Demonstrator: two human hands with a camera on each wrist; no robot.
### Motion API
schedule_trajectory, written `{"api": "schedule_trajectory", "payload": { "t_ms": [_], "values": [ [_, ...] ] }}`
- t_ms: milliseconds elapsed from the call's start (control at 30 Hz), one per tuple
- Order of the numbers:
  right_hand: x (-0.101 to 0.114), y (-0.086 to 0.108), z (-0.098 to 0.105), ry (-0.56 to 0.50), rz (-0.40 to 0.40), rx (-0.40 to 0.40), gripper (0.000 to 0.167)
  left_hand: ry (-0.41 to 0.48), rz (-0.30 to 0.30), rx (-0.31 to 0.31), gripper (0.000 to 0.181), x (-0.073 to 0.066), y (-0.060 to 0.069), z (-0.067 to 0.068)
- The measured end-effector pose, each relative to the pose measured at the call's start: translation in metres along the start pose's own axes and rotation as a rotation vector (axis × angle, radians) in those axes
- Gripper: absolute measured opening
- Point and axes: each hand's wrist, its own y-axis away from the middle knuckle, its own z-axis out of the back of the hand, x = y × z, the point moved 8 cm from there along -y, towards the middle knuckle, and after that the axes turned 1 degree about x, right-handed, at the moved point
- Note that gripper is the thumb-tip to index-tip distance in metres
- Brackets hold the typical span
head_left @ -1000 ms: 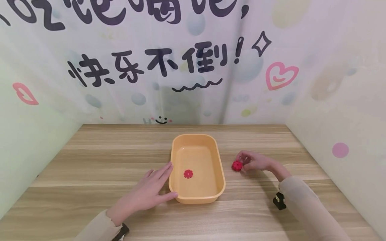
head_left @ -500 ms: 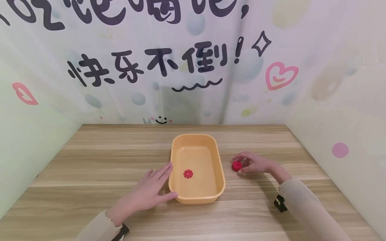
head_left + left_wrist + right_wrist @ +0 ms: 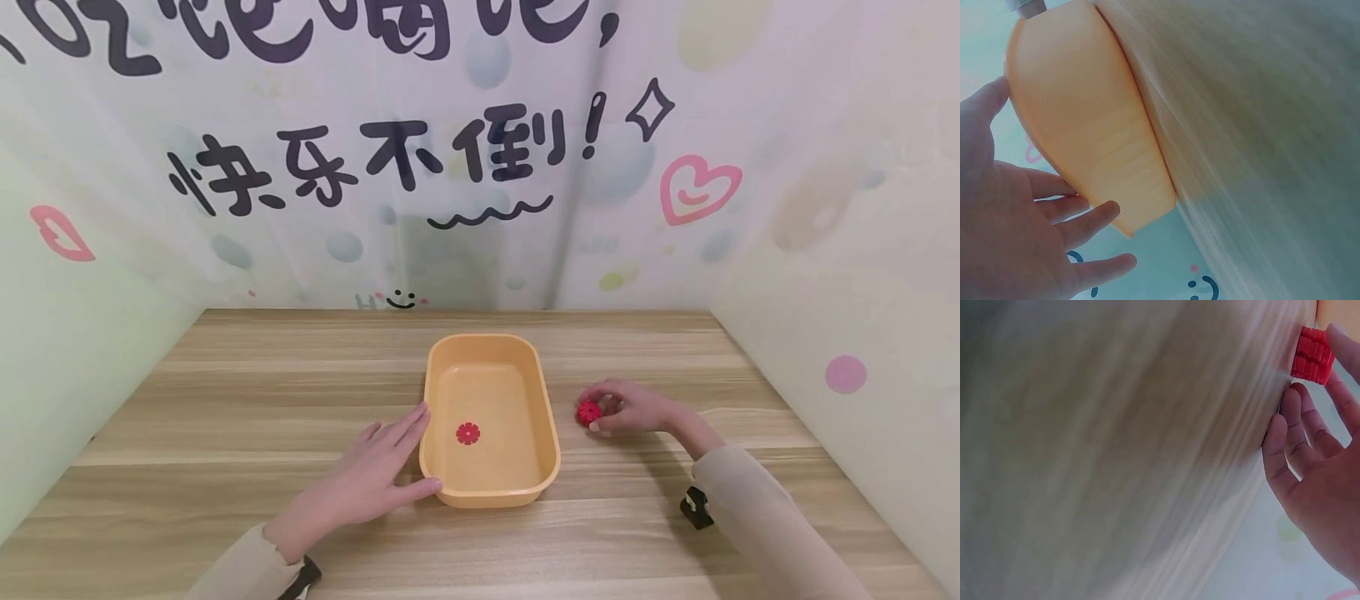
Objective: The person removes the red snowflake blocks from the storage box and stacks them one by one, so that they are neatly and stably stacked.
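A stack of red flower-shaped plastic discs point(image 3: 588, 412) stands on the table, right of the yellow-orange plastic tub point(image 3: 551, 450). My right hand point(image 3: 633, 407) pinches the stack between thumb and forefinger; in the right wrist view the ridged side of the red stack point(image 3: 1313, 356) shows beside the thumb, while the other fingers curl near the table. One flat red flower disc point(image 3: 468, 433) lies inside the tub. Against the tub's left side rests my left hand point(image 3: 367, 475), its fingers straight and thumb at the near rim. The left wrist view shows these fingertips touching the tub's outer wall point(image 3: 1085, 119).
The wood-grain table point(image 3: 262, 417) stretches out around the tub. A printed white curtain point(image 3: 315, 250) closes off the back, and pale walls stand at left and right point(image 3: 862, 275).
The right hand's forefinger and thumb have shifted left around the red stack, which stays in nearly the same place. The left hand and the tub have not moved.
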Motion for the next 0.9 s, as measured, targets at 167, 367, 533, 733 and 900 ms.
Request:
{"api": "schedule_trajectory", "payload": {
  "t_ms": [167,367,533,733,900],
  "values": [
    [-0.0004,-0.0001,-0.0004,0.006,0.001,-0.007,0.041,-0.005,0.000,-0.001,0.086,-0.0001,0.0001,-0.0004],
    [-0.0005,0.0001,-0.0006,-0.003,0.002,-0.011,0.040,-0.009,0.002,0.001,0.086,-0.0001,0.0002,-0.0004],
    [-0.0001,0.0006,0.0002,0.000,0.013,-0.016,0.040,-0.006,0.002,0.003,0.085,-0.0006,-0.0001,0.0000],
    [0.0025,0.0010,0.0012,-0.010,0.033,-0.022,0.040,-0.009,0.007,0.002,0.085,-0.0004,-0.0001,0.0006],
    [0.0047,0.0016,0.0017,-0.019,0.051,-0.026,0.040,-0.001,0.012,0.009,0.085,-0.0002,-0.0002,0.0005]
  ]
}}
